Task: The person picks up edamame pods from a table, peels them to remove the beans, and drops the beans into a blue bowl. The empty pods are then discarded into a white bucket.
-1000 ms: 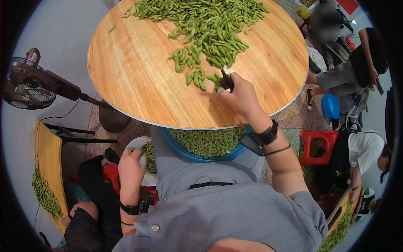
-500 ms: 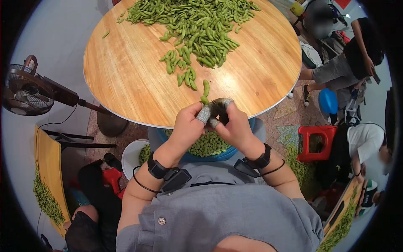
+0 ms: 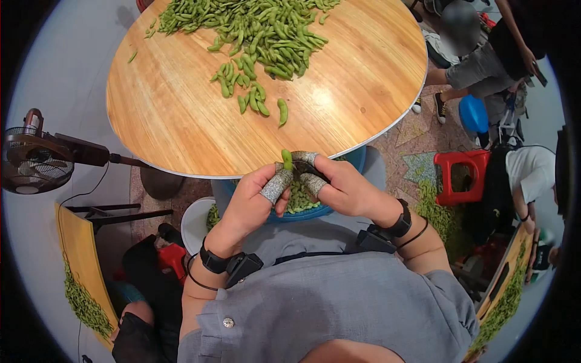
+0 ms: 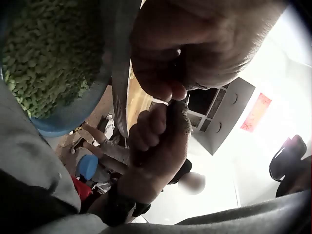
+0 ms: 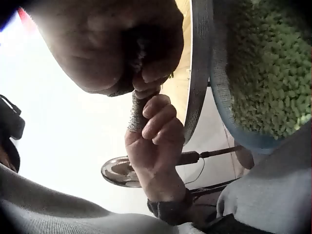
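Observation:
In the head view my left hand (image 3: 249, 198) pinches a green pod (image 3: 287, 158) upright between wrapped fingertips, just off the round table's near edge. Facing it, my right hand (image 3: 348, 186) curls round a dark object (image 3: 299, 168), largely hidden by wrapped fingers. The fingertips of both hands meet over a blue basin (image 3: 316, 213) of shelled green beans (image 3: 298, 199). A single pod (image 3: 282, 112) lies on the wooden table (image 3: 200, 133), apart from the pile (image 3: 260, 30). The wrist views show the hands close together, the pod itself hidden.
A white bowl (image 3: 195, 225) stands left of my lap. At left are a fan (image 3: 37, 158) and a side table (image 3: 82, 239) with pods. A red stool (image 3: 462, 175) and other people are at right.
My right hand has come back from the pods on the table to above the basin. My left hand has moved up from the white bowl to meet it and now pinches a pod.

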